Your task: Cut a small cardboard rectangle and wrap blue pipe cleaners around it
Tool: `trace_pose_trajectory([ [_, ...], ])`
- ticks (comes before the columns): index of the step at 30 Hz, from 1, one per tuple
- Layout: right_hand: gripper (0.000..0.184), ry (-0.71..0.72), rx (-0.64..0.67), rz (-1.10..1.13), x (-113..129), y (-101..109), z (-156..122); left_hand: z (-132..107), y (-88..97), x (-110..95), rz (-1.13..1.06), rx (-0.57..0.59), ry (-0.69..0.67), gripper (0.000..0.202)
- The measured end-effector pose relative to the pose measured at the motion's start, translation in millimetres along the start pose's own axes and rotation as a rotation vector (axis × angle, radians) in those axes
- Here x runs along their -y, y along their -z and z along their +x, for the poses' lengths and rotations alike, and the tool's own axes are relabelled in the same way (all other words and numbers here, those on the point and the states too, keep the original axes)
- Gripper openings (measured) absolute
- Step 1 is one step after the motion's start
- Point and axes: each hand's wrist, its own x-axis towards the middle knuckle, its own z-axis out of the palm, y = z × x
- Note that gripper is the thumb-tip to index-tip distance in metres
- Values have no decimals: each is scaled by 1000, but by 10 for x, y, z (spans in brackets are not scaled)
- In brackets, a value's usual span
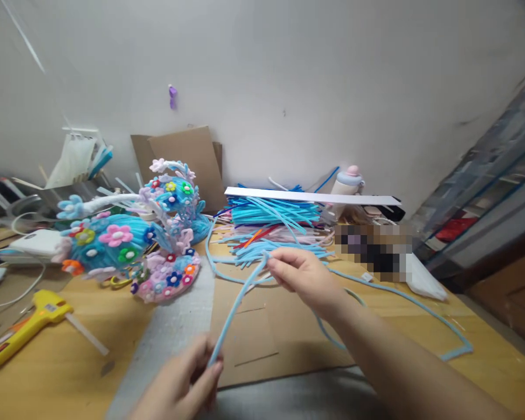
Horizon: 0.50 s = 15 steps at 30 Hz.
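Observation:
A light blue pipe cleaner stretches at a slant between my two hands. My left hand, low in the view and slightly blurred, is closed around its lower end. Thumb and fingers of my right hand pinch its upper end. Beneath them lies a flat sheet of brown cardboard. Behind my right hand are piles of blue pipe cleaners. More long light blue pipe cleaner loops over the table around my right forearm.
Fuzzy flower-covered pieces stand at the left, beside a pink flowered base. A yellow glue gun with a glue stick lies nearer. A white strip rests across the pile. A bottle and cardboard pieces stand by the wall.

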Motion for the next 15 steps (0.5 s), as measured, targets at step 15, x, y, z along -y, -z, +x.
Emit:
trace_pose_trajectory([
  [15, 26, 467, -710, -1363, 79, 410, 292, 827, 486, -798, -360, -245, -383, 34],
])
